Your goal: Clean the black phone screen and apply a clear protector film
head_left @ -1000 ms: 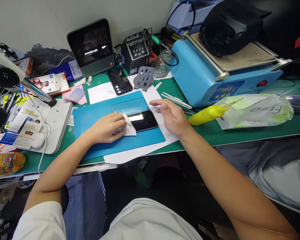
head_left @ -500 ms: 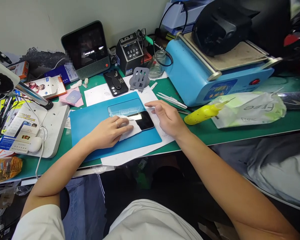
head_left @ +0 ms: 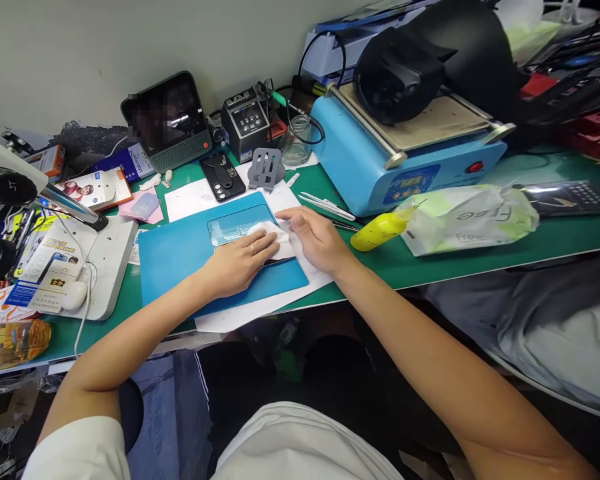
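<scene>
My left hand (head_left: 239,264) lies over a black phone, its fingers pressing a folded white tissue (head_left: 283,244) onto the screen. The hand and tissue cover most of the phone; a dark edge of the phone (head_left: 280,261) shows below the tissue. My right hand (head_left: 320,244) rests at the phone's right end, thumb and fingers apart, with nothing visible in it. Whether it touches the phone is hard to make out. Under the phone is a blue mat (head_left: 167,257). Just behind the phone, a clear phone-shaped panel (head_left: 230,223) lies on the mat.
To the right are a yellow bottle (head_left: 379,231) with a thin tip, tweezers (head_left: 327,205), a plastic pack (head_left: 473,220) and a blue machine (head_left: 370,163). Behind the mat stand a phone holder (head_left: 265,170) and a black phone case (head_left: 223,177). A white stand base (head_left: 113,267) is on the left.
My left hand has slid the tissue rightward along the phone, covering the screen's right part. My right hand keeps its place by the phone's end. The camera view has shifted slightly.
</scene>
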Motion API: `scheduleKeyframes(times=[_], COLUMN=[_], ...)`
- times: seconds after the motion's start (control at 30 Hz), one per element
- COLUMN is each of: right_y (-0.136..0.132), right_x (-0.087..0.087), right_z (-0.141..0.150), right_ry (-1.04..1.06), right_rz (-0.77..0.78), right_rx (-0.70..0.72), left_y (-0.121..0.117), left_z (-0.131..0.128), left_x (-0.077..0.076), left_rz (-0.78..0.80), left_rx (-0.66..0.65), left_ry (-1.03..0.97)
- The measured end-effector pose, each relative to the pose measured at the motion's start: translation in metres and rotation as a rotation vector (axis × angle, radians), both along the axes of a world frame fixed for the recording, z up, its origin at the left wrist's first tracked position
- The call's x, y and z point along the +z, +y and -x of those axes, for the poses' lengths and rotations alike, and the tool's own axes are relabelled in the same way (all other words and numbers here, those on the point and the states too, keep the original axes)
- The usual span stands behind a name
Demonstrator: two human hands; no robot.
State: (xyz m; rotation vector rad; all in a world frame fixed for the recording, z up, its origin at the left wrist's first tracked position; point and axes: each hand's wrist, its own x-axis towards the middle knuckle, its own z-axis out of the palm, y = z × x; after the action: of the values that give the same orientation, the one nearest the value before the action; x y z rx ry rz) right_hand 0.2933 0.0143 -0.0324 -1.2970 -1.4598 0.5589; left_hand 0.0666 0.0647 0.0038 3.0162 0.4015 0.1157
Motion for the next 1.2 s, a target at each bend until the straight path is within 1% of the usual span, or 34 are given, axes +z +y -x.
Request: scheduleKeyframes(times=[0.07, 0.17, 0.23, 0.27, 0.33, 0.5, 0.57, 0.6, 0.67, 0.73, 0.83, 0.9, 0.93, 0.97, 1.03, 1.2], right_y=[-0.001, -0.002, -0.002, -0.002, -0.001, -0.001, -0.002, -0.002, -0.003, -0.003, -0.002, -0.001, 0.000, 0.000, 0.001, 0.001], right_x=[0.000, 0.001, 0.002, 0.002, 0.003, -0.001, -0.003, -0.004, -0.005, -0.005, -0.004, -0.003, -0.003, -0.003, -0.003, -0.007], right_z=[0.000, 0.000, 0.001, 0.001, 0.002, -0.001, -0.002, -0.003, -0.003, -0.003, -0.001, 0.000, 0.001, 0.001, 0.001, -0.002], right_ry=[0.006, 0.003, 0.000, -0.002, -0.006, 0.000, -0.003, -0.004, -0.003, -0.003, -0.005, -0.004, -0.007, -0.011, -0.018, -0.007], right_rz=[0.000, -0.011, -0.014, -0.014, -0.016, -0.029, -0.026, -0.022, -0.010, -0.007, -0.020, -0.023, -0.022, -0.021, -0.019, -0.002], right_rx=[0.008, 0.028, 0.034, 0.032, 0.026, 0.016, 0.018, 0.020, 0.021, 0.020, 0.021, 0.030, 0.032, 0.030, 0.023, 0.013], left_y=[-0.007, -0.020, -0.026, -0.028, -0.031, -0.038, -0.044, -0.047, -0.054, -0.061, -0.068, -0.068, -0.067, -0.065, -0.058, -0.045], left_z=[0.020, 0.056, 0.070, 0.070, 0.056, -0.016, -0.030, -0.030, -0.014, 0.015, 0.058, 0.070, 0.070, 0.066, 0.048, -0.018], left_x=[0.004, 0.015, 0.020, 0.021, 0.019, 0.001, -0.003, -0.003, -0.002, 0.002, 0.009, 0.012, 0.012, 0.012, 0.011, 0.009], left_rz=[0.006, 0.001, -0.023, -0.034, -0.042, -0.008, -0.024, -0.034, -0.052, -0.066, -0.083, -0.088, -0.081, -0.068, -0.028, 0.052], left_rx=[0.024, 0.099, 0.136, 0.147, 0.157, 0.169, 0.184, 0.189, 0.200, 0.241, 0.343, 0.384, 0.387, 0.383, 0.357, 0.288], left_ry=[0.035, 0.078, 0.121, 0.138, 0.156, 0.100, 0.085, 0.086, 0.097, 0.115, 0.129, 0.135, 0.135, 0.136, 0.134, 0.169])
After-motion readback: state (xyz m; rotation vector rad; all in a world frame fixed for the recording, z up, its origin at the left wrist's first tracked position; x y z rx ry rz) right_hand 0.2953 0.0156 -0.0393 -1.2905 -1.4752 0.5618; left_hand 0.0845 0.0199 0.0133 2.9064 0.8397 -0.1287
